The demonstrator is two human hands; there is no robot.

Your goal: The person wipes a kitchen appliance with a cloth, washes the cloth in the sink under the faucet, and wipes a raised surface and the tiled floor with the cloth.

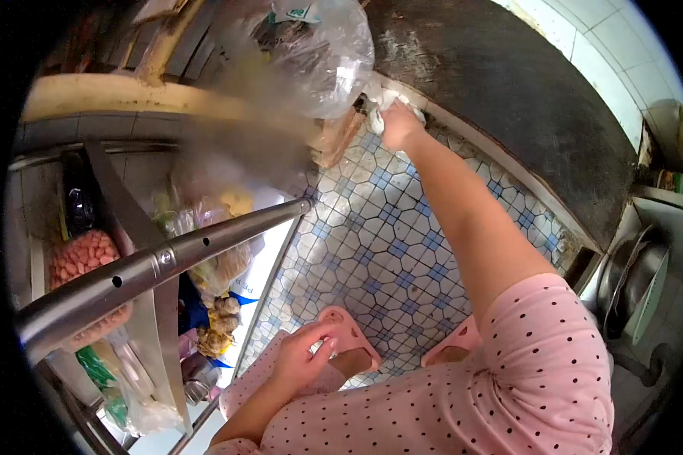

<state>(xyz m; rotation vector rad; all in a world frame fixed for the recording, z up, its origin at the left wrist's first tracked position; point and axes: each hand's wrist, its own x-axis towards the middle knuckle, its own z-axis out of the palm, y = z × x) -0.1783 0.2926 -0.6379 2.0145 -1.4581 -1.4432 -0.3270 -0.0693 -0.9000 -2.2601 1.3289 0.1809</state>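
Observation:
My right hand [401, 127] reaches far forward and presses a crumpled white cloth [379, 121] into the floor's far corner, against the low light-coloured edge below a dark slab. Whether it is fabric or paper is hard to tell. Under it lies the tiled floor [372, 235], patterned in white and blue, with brownish dirt along its border. My left hand [305, 355] hovers by my left knee, above a pink slipper [349, 334]. Its fingers are loosely bent with a gap to the thumb, and nothing shows in them.
A metal rack rail [205, 243] runs along the left, with bagged food and garlic [220, 326] on its shelves. Overhead hang a yellowish bar [129, 97] and a clear plastic bag [326, 61]. The dark slab [508, 106] borders the right, and pans [634, 280] stand beyond it.

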